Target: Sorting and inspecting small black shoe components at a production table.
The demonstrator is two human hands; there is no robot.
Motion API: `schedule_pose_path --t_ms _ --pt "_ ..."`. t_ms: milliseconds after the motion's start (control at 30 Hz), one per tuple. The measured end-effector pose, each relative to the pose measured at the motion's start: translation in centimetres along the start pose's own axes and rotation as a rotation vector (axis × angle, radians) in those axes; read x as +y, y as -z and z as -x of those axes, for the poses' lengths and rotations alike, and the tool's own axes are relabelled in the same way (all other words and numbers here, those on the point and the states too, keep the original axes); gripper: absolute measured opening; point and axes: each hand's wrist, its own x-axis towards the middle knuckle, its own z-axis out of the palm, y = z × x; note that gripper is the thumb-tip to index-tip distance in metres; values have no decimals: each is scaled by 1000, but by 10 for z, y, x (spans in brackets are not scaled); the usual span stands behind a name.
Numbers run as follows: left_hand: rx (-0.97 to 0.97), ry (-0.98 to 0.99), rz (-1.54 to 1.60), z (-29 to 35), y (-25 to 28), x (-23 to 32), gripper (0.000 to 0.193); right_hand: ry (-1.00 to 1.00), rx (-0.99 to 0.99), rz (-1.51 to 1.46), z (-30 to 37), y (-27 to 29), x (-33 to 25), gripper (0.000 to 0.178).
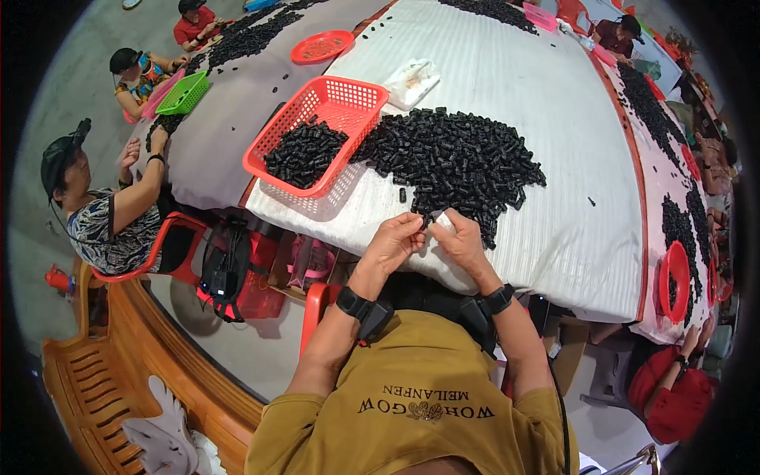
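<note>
Just over the table's near edge, my left hand (pixel 398 241) and my right hand (pixel 461 243) meet with fingertips pinched. A small black cylindrical piece (pixel 428 219) shows partly between the left fingertips. Something pale, perhaps a cloth or wrap, shows at the right thumb and fingers; its kind is unclear. Right beyond my hands spreads a large pile of small black cylindrical pieces (pixel 451 158). To its left stands a red perforated plastic basket (pixel 366 96), partly filled with the same sort of pieces.
A white cloth (pixel 570 214) covers the table. Behind the basket lie a crumpled white tissue packet (pixel 412 83) and a red round tray (pixel 322 47). Several people sit at tables with black piles around me. A wooden bench (pixel 103 356) is at lower left, a black backpack (pixel 226 269) below the table edge.
</note>
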Motion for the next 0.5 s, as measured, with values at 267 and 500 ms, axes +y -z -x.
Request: schedule_pose_path --t_ms 267,500 --pt "-63 -23 -3 -4 1 -8 10 8 -1 50 1 -1 -13 25" --pt "-89 -5 -17 -2 -3 -5 10 -4 68 -36 1 -5 -8 23"
